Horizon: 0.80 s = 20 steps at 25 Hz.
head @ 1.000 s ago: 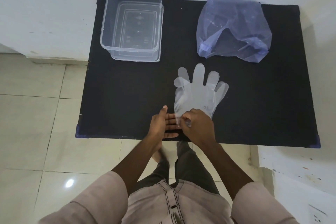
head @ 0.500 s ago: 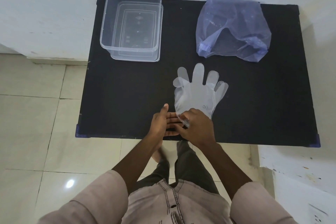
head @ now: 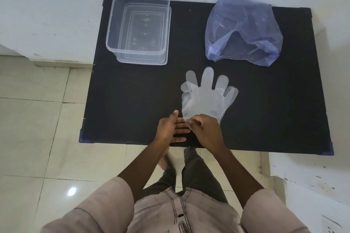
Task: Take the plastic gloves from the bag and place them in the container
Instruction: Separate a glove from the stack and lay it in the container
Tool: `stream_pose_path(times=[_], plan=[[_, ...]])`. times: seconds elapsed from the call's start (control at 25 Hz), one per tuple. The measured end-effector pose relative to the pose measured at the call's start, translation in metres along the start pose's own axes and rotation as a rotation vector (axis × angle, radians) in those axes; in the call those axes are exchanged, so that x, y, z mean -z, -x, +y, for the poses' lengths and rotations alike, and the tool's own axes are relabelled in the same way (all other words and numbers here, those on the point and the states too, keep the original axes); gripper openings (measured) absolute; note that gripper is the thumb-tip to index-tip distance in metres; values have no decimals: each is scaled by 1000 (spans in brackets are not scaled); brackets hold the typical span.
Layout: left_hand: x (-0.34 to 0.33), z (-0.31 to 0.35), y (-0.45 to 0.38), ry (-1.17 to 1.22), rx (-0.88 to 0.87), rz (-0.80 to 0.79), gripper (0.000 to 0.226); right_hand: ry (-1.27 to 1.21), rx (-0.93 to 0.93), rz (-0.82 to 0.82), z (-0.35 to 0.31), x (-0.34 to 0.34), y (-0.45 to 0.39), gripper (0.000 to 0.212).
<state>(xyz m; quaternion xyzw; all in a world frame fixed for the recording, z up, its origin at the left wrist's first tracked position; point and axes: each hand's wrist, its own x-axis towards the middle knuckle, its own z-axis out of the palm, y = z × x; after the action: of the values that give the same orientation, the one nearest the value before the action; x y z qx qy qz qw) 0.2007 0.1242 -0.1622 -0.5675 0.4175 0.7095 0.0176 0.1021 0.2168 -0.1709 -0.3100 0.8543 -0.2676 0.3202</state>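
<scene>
Clear plastic gloves (head: 205, 97) lie flat on the black table (head: 132, 104), fingers pointing away from me. My right hand (head: 206, 131) pinches the cuff edge at the near end. My left hand (head: 171, 128) rests beside it with fingers straight and spread, tips at the cuff under the right hand. A clear rectangular container (head: 139, 31) stands empty at the table's far left. A bluish translucent bag (head: 244, 31) sits at the far right, its mouth facing me.
The table stands against a white wall, with tiled floor on the left and below its near edge. My legs and feet show under the near edge. A white surface with dark specks lies at the right.
The right hand has shifted slightly on the cuff, its fingers working at the edge. The left hand and the gloves stay almost where they were.
</scene>
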Motion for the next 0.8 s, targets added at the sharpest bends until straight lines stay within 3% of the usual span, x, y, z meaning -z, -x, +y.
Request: stream_pose_path(times=[0.08, 0.28, 0.44, 0.48, 0.56, 0.64, 0.72, 0.8], plan=[[2, -1, -1, 1, -17, -16, 32, -88, -38, 18, 0, 3, -1, 20], [3, -7, -9, -92, -12, -20, 15, -418, -352, -70, -2, 7, -7, 17], [4, -9, -16, -160, -54, 122, 14, -394, -317, 83, 2, 14, -9, 22], [7, -10, -14, -280, -153, 177, 17, -367, -296, 120, 4, 17, -11, 21], [11, -21, -6, -721, -548, 346, 31, -299, -262, 157, 8, 21, -16, 22], [8, -40, 1, -1117, -939, 341, 46, -256, -246, 150, 11, 21, -19, 25], [6, -62, -1, -1371, -1050, 166, 61, -225, -220, 135, 11, 21, -21, 25], [8, -76, -12, -1508, -975, 71, 71, -184, -188, 131, 10, 21, -21, 25]])
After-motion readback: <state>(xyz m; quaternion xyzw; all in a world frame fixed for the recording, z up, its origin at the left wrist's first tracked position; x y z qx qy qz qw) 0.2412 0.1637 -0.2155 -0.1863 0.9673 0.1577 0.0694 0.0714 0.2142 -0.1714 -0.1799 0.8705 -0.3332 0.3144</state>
